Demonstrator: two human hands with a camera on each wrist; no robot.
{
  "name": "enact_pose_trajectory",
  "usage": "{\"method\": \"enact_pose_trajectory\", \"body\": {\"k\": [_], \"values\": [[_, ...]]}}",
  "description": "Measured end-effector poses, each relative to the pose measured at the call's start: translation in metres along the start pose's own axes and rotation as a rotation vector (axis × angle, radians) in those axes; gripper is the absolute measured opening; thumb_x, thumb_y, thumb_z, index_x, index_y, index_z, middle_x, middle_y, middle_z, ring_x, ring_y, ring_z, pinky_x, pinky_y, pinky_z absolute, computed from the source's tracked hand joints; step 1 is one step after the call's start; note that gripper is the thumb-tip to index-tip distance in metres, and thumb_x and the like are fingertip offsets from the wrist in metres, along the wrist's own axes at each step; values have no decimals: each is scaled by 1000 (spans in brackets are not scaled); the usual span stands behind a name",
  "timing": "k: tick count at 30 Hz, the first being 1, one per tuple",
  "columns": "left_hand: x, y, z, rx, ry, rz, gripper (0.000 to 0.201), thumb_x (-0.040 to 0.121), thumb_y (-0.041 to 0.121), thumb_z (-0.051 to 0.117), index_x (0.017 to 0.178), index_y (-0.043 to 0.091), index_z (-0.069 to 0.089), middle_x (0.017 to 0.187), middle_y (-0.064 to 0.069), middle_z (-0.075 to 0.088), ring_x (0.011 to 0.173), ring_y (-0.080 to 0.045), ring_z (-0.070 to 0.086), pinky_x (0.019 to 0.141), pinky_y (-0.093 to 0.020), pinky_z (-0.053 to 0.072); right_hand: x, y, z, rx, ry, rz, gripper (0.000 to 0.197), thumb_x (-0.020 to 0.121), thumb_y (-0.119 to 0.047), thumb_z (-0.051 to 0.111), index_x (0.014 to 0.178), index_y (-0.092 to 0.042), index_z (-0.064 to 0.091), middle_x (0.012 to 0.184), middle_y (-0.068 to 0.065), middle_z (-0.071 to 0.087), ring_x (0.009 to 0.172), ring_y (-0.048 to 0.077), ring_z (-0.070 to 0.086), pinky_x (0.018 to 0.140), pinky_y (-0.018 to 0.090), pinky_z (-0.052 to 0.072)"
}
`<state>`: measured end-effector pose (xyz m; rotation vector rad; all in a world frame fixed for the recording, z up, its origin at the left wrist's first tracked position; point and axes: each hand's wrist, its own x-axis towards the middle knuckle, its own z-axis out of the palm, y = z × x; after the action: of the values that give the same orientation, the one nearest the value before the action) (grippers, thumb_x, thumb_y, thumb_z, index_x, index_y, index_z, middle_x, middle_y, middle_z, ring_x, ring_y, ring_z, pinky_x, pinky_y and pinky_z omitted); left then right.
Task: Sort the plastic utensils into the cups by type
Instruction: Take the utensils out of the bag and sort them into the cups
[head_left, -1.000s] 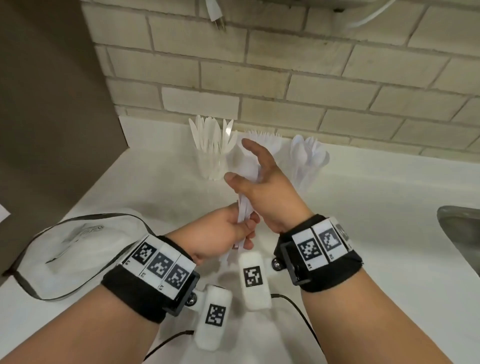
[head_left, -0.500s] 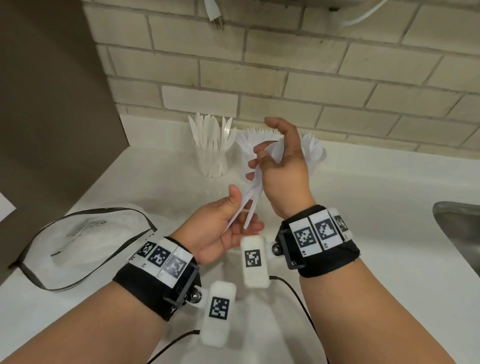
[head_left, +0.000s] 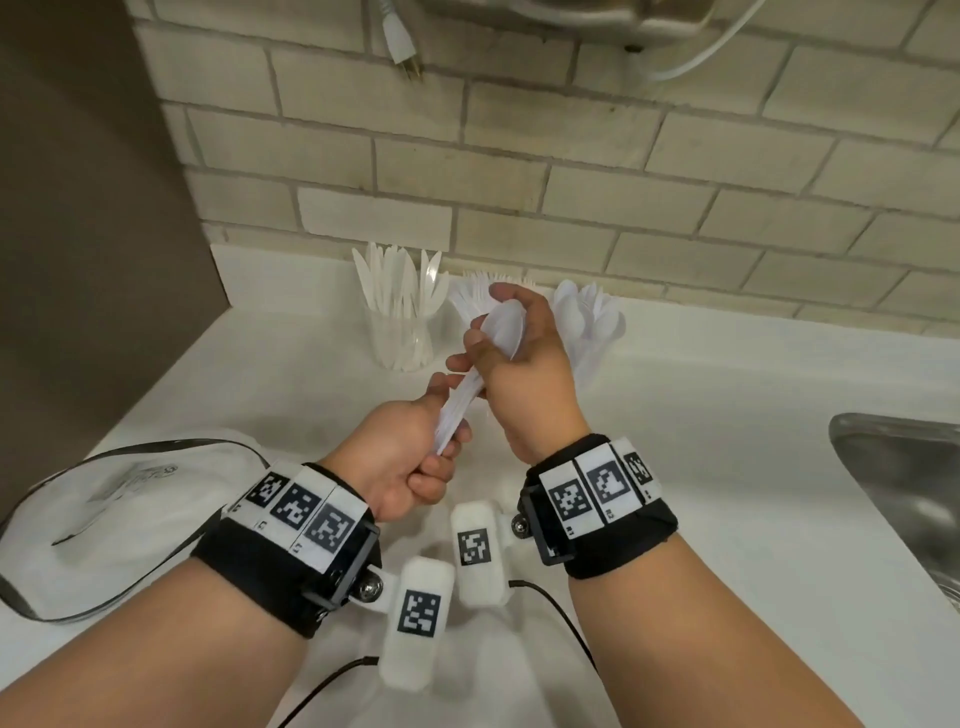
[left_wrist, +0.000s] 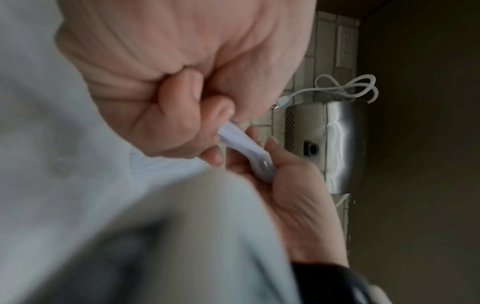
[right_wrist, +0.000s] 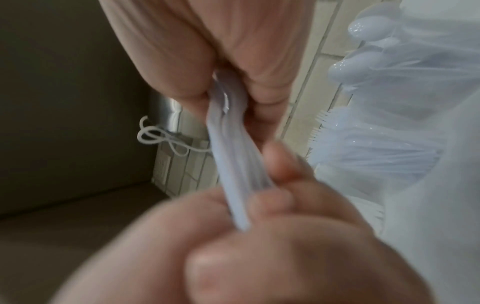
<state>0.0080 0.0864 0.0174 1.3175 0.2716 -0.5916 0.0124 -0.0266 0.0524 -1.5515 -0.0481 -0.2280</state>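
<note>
A bundle of white plastic spoons (head_left: 460, 410) is held between both hands above the white counter (head_left: 727, 441). My left hand (head_left: 441, 441) grips the handle ends from below. My right hand (head_left: 491, 343) wraps around the bowl ends, and one spoon bowl (head_left: 505, 326) shows between its fingers. The wrist views show the same bundle (left_wrist: 244, 148) (right_wrist: 233, 156) pinched by both hands. At the back stand three clear cups: knives (head_left: 400, 322) on the left, forks (head_left: 475, 293) partly hidden behind my right hand, spoons (head_left: 589, 322) on the right.
A white bag with a black cord (head_left: 130, 499) lies on the counter at the left. A steel sink (head_left: 904, 493) opens at the right. A dark cabinet side (head_left: 88, 208) borders the left, with a brick wall (head_left: 519, 171) behind the cups and a plug (head_left: 400, 41) hanging above.
My left hand, open half a second ago, has curled around the handle ends again. My right hand has come down from near the cups with the bundle.
</note>
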Motion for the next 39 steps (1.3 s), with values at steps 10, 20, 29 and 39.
{"method": "enact_pose_trajectory", "body": {"k": [10,20,29,39], "values": [[-5,2,8,62,55,132,41,99,43,41,85,7,55,61,-5,47,38,-13,37,38,-19,26,5,-1,-16,156,20,77,27,93,6,45,98,-21,44,82,11,53,58,23,61,75,60,54],[-26,10,-71,1556,613,13,65,74,67,54,132,44,34,142,1,18,132,-37,21,102,-52,35,95,-38,-84,-349,473,-486,46,90,9,33,93,-36,37,87,2,51,65,18,64,65,16,51],[-8,-20,-85,1563,339,-42,50,79,4,37,124,22,48,107,-4,30,87,-26,57,87,-35,52,152,10,-103,-597,355,-444,61,73,19,28,117,-19,49,98,8,47,75,26,60,65,10,46],[27,-23,-24,1522,148,217,43,86,-2,41,124,17,49,109,-7,36,61,-18,46,72,-32,51,157,54,-97,-1465,265,80,42,98,-35,33,131,-11,44,131,9,51,127,30,43,114,57,9]]}}
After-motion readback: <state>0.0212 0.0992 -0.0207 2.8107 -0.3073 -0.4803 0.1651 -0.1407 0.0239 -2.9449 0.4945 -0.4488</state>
